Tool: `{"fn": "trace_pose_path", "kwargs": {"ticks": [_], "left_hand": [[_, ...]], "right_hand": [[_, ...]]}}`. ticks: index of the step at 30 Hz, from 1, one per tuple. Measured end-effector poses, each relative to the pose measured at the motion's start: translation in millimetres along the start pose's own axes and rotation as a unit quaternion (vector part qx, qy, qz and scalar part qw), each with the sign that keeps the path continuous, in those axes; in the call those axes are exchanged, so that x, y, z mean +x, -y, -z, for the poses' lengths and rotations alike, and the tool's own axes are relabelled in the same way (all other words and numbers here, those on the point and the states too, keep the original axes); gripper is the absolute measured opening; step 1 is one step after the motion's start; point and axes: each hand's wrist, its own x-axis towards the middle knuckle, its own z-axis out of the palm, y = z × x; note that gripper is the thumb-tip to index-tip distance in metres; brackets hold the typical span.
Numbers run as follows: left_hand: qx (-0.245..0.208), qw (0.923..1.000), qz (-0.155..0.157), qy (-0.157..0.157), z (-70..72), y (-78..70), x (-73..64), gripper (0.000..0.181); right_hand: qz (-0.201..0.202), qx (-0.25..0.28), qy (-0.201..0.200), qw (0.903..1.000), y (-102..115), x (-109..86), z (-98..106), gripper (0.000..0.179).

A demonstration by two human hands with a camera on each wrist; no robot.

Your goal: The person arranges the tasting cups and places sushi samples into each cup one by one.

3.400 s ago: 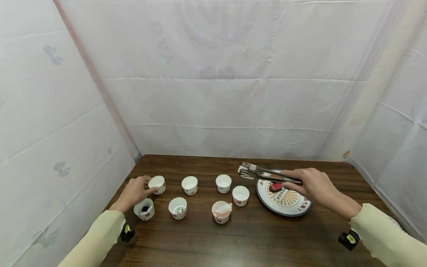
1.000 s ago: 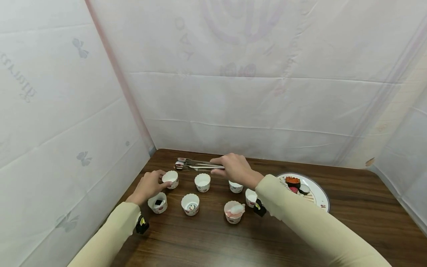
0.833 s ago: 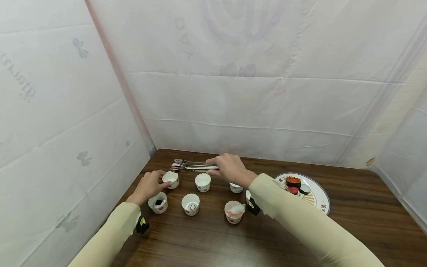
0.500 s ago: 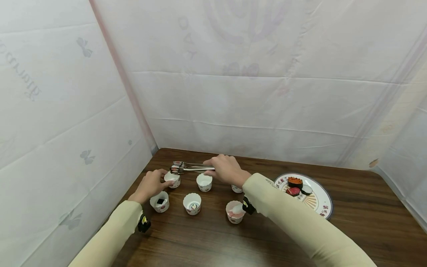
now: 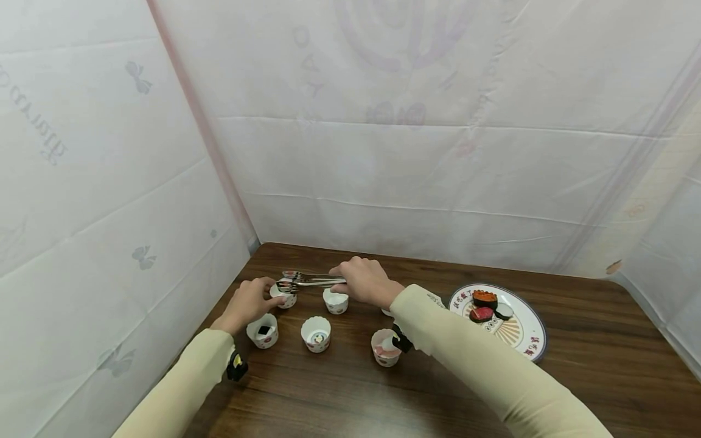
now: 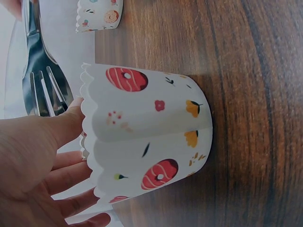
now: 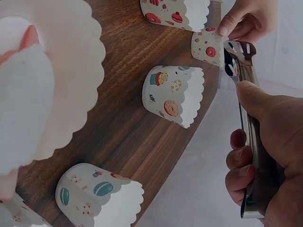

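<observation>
At the far left of the head view, my left hand [image 5: 249, 304] pinches the scalloped rim of a white paper baking cup [image 5: 287, 302] standing on the table. The left wrist view shows the thumb at the rim of this donut-printed cup [image 6: 151, 127]. My right hand [image 5: 366, 281] grips metal serving tongs [image 5: 320, 281], and their slotted tips are over that same cup. Fingers wrap the tongs' handle [image 7: 253, 142] in the right wrist view. Whether anything sits between the tips cannot be made out. Just right stands another cup [image 5: 336, 307].
Nearer cups hold a black-and-white piece [image 5: 265, 331], a small patterned round piece [image 5: 317, 338] and a pink-and-white piece [image 5: 387, 348]. My right arm partly hides another cup [image 5: 386, 313]. On the right, a plate [image 5: 512, 334] carries orange-, red- and white-topped sushi pieces. White cloth [image 5: 339, 164] hangs behind.
My right hand has carried the tongs left from beside the plate, then lowered them over the far-left cup. My left hand keeps its hold on the rim. The head view has shifted.
</observation>
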Motion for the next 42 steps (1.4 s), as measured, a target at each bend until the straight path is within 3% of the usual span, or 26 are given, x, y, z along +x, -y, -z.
{"fn": "trace_pose_path", "kwargs": {"ticks": [19, 42], "left_hand": [[-0.005, 1.0, 0.007, 0.004, -2.5, -1.8, 1.7, 0.057], [0.0, 0.9999, -0.007, 0.008, -2.5, 4.1, 7.3, 0.05]], "right_hand": [[-0.006, 0.012, 0.001, 0.9999, 1.2, -0.2, -4.6, 0.045], [-0.012, 0.01, -0.017, 0.9997, -9.4, -9.4, 0.8, 0.047]]}}
